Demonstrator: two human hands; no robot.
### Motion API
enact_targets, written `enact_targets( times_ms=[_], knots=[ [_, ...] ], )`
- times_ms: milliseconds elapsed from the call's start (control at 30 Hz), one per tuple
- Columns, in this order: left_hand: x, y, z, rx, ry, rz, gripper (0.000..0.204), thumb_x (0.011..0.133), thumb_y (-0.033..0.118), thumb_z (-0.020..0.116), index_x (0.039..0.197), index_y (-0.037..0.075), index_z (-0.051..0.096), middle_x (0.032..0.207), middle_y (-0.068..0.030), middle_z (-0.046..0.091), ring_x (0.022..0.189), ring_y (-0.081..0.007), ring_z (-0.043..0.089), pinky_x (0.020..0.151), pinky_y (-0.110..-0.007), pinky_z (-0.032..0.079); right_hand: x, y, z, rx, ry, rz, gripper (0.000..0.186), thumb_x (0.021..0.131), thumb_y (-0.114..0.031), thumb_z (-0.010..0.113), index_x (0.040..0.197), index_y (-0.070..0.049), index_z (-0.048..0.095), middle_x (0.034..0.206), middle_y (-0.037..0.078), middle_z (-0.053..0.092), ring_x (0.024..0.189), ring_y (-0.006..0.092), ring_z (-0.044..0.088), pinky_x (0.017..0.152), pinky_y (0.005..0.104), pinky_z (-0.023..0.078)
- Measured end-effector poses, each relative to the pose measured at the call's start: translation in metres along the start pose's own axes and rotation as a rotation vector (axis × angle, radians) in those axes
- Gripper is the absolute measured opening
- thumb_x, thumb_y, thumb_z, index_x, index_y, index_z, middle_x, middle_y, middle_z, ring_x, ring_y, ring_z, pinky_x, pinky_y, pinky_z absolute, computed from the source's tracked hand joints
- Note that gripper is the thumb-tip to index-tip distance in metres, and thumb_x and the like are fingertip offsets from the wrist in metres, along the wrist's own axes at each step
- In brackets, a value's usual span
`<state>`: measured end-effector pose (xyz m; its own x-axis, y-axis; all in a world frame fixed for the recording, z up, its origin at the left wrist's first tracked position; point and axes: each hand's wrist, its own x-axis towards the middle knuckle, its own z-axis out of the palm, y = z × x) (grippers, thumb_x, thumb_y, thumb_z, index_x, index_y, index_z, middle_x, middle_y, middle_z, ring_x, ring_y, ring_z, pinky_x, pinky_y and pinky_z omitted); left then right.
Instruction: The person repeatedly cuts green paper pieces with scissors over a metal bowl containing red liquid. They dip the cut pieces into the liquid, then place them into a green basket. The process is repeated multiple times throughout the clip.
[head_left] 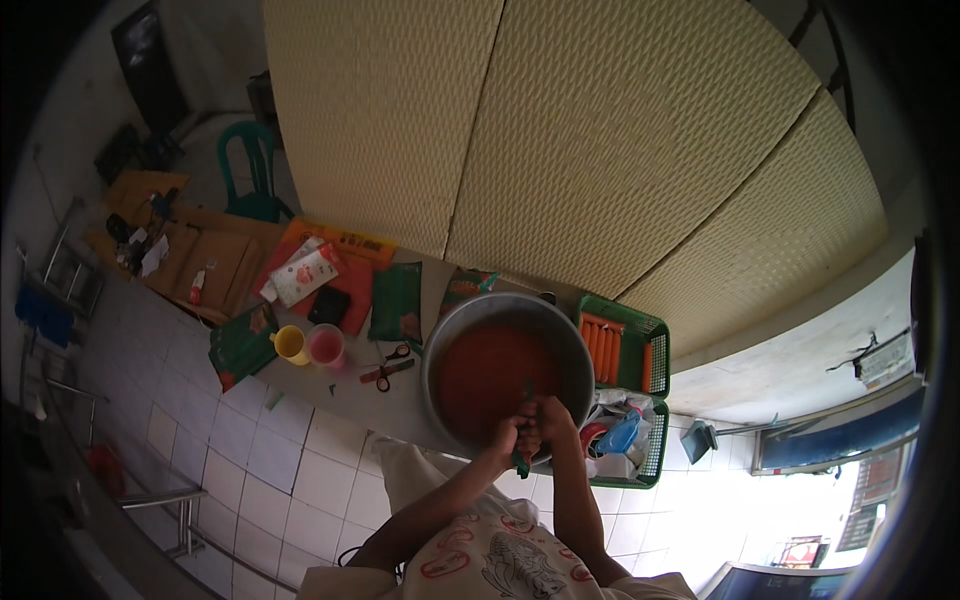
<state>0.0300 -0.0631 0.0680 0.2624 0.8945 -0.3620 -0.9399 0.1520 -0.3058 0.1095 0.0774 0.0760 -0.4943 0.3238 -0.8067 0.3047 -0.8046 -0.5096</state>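
Note:
Both my hands are closed together over the near rim of a large grey metal pot (437, 400). A thick orange-red sauce (495, 365) fills much of its inside. Bunched in my left hand (512, 436) and my right hand (550, 418) is a green packet (521, 462). Part of it shows below my fingers, and a bit of green pokes out above them over the sauce. My fingers hide the rest. Left of the pot lie scissors (383, 378) with dark handles and a red-and-green strip (392, 371).
Green packets (397, 305), a yellow cup (290, 344) and a pink cup (326, 346) stand along the table at left. Right of the pot are a green basket with orange tubes (602, 350) and another basket (655, 455) holding a blue item. A cream woven partition (600, 130) rises behind.

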Motion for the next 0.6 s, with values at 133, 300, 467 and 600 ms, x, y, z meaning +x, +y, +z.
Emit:
enact_targets(
  times_ms=[133,300,467,600],
  knots=[
    [0.004,0.002,-0.002,0.049,0.062,-0.002,0.017,0.103,0.025,0.050,0.092,0.012,0.054,0.066,0.0038,0.038,0.045,-0.0087,0.031,0.041,-0.025,0.028,-0.002,-0.004,0.000,0.189,-0.152,-0.081,0.023,0.104,-0.020,0.056,0.116,-0.007,0.069,0.076,-0.002,0.050,0.065,0.0118,0.049,0.055,0.0296,0.043],
    [0.004,-0.001,0.002,0.002,0.069,-0.028,0.020,0.104,0.028,0.051,0.091,0.013,0.054,0.066,0.0050,0.039,0.045,-0.0077,0.032,0.042,-0.025,0.027,0.003,0.001,-0.007,0.135,-0.056,-0.048,0.027,0.104,-0.021,0.053,0.116,-0.003,0.069,0.076,-0.002,0.053,0.066,0.0109,0.050,0.055,0.0292,0.041],
    [0.002,-0.013,0.015,0.268,0.146,0.091,0.022,0.104,0.029,0.051,0.085,0.017,0.049,0.063,0.0071,0.036,0.044,-0.0073,0.030,0.042,-0.026,0.023,0.025,0.012,-0.022,-0.134,0.017,-0.241,0.028,0.104,-0.020,0.051,0.108,-0.001,0.070,0.073,-0.001,0.053,0.061,0.0113,0.052,0.053,0.0302,0.042],
    [0.001,-0.021,0.031,0.428,0.278,0.160,0.027,0.104,0.031,0.048,0.079,0.021,0.044,0.059,0.0087,0.032,0.043,-0.0071,0.028,0.040,-0.027,0.020,0.048,0.011,-0.035,0.167,-0.013,-0.184,0.023,0.101,-0.021,0.052,0.096,-0.005,0.068,0.069,-0.001,0.052,0.055,0.0129,0.050,0.047,0.0314,0.040]
  ],
)
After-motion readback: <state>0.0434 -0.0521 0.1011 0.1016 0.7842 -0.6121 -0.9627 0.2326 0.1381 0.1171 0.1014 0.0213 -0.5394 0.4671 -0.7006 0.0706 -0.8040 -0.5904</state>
